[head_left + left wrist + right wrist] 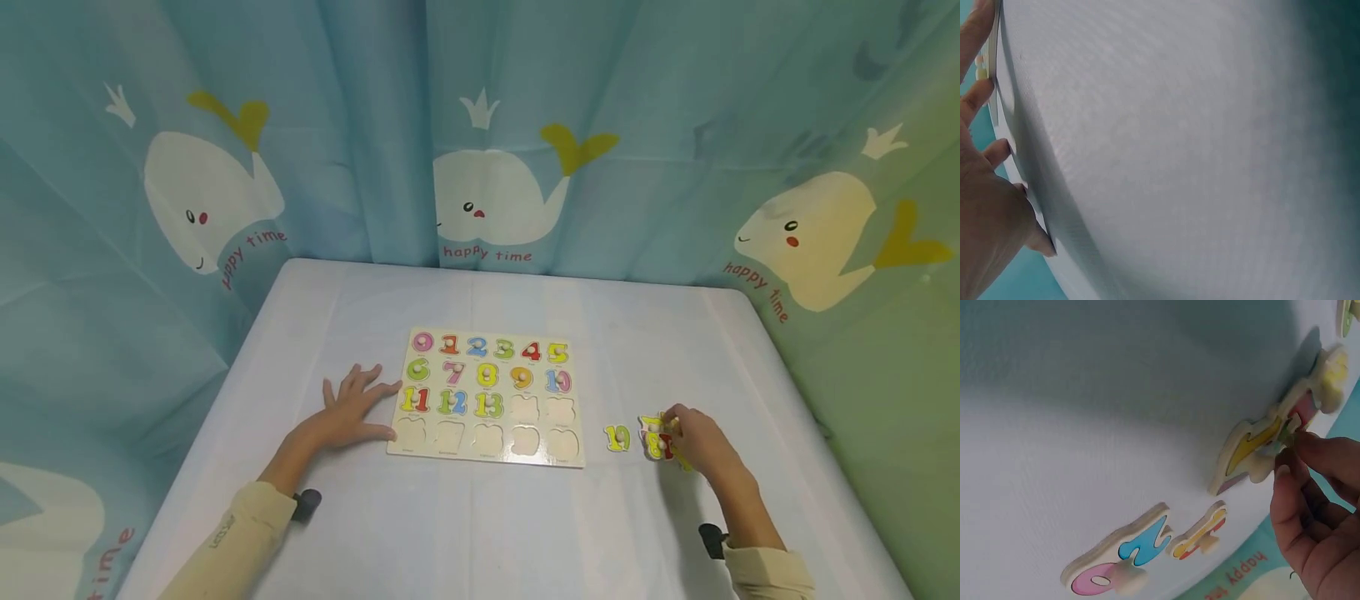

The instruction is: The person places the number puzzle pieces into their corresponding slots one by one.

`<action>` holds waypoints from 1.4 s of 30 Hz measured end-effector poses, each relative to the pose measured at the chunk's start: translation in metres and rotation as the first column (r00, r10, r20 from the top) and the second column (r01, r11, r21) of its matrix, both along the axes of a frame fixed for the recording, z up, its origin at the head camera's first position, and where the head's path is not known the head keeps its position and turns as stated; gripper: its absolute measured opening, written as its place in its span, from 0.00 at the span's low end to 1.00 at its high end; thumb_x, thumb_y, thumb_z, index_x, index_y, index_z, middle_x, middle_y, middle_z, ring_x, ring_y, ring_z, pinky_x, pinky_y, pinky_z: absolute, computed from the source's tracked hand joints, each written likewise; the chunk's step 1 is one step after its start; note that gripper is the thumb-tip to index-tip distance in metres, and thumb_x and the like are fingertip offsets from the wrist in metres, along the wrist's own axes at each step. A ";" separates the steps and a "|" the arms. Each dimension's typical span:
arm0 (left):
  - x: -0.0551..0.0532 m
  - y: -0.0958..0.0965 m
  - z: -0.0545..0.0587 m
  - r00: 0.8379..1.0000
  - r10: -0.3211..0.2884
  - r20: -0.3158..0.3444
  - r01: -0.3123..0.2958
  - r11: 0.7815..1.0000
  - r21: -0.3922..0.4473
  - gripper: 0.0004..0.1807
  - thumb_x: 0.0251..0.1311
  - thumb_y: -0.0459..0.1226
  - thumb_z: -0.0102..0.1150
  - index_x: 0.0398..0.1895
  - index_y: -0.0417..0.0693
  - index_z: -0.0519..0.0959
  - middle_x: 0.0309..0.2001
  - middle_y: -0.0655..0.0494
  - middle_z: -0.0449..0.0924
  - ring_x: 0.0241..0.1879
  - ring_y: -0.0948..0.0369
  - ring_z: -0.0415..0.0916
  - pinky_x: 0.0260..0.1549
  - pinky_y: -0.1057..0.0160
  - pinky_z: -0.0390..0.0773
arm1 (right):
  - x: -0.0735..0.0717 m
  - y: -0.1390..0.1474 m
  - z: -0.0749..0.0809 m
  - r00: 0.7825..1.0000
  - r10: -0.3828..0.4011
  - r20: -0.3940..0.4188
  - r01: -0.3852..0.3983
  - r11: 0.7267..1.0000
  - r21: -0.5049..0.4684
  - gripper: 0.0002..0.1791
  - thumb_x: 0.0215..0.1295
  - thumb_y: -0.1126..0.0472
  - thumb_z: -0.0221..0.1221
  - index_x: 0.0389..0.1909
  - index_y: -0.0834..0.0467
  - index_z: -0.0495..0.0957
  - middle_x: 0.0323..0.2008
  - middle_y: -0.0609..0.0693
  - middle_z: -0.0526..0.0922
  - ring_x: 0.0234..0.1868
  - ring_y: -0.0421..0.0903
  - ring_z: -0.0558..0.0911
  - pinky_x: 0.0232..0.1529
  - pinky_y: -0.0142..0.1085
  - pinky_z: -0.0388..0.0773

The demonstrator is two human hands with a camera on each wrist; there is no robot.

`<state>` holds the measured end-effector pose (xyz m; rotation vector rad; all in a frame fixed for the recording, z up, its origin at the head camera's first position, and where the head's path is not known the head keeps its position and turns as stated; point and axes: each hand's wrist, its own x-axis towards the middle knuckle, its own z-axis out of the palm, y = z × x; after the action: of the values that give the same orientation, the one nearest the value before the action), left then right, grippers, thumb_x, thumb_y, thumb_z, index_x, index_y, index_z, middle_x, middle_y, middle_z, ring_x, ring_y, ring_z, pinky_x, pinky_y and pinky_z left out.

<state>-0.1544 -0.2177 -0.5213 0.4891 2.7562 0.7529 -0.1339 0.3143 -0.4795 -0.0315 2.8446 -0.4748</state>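
Note:
A wooden number puzzle board [457,454] lies on the table, with knobbed pieces 0 to 13 in its upper rows and bare recesses below. My left hand [348,417] is spread at its left side, the thumb and a fingertip touching the edge. To the right, my right hand [701,437] is over a small cluster of number pieces [654,444]. Its thumb and forefinger pinch a small piece, mostly hidden by the fingers, in the right wrist view. A yellow-and-green 19 piece [618,438] lies between the board and the cluster.
A white cloth covers the table [480,533]. Blue curtains [375,150] with printed whales hang behind and at the sides. In the right wrist view, a pink-and-blue piece [1147,540] and a smaller yellow-and-red one [1194,540] lie beside the cluster.

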 end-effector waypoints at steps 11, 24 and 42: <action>-0.003 0.001 0.000 1.000 0.001 -0.002 -0.001 1.000 0.006 0.45 0.45 0.57 0.67 0.67 0.51 0.66 0.70 0.37 0.48 0.68 0.35 0.32 0.53 0.26 0.25 | -0.003 -0.003 -0.006 0.999 -0.025 -0.021 0.025 1.000 -0.015 0.14 0.60 0.71 0.58 0.48 0.67 0.73 0.38 0.63 0.71 0.32 0.52 0.75 0.28 0.44 0.75; -0.001 0.002 0.000 1.000 -0.007 0.006 0.007 1.000 0.001 0.45 0.46 0.57 0.67 0.67 0.52 0.66 0.71 0.37 0.48 0.68 0.36 0.31 0.53 0.27 0.25 | -0.008 -0.020 -0.011 1.000 -0.008 -0.017 0.006 0.994 -0.112 0.10 0.61 0.68 0.60 0.42 0.67 0.76 0.31 0.53 0.75 0.31 0.48 0.74 0.28 0.37 0.75; 0.000 0.002 0.002 1.000 0.002 -0.004 -0.002 1.000 0.009 0.45 0.45 0.57 0.67 0.67 0.50 0.65 0.70 0.36 0.48 0.68 0.35 0.32 0.52 0.26 0.26 | -0.033 -0.104 -0.010 0.986 0.061 -0.155 -0.094 0.972 -0.214 0.11 0.58 0.60 0.65 0.36 0.63 0.78 0.26 0.47 0.76 0.29 0.45 0.73 0.30 0.36 0.74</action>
<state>-0.1548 -0.2159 -0.5194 0.4907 2.7585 0.7652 -0.1667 0.2103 -0.4891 -0.2273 2.9044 -0.8000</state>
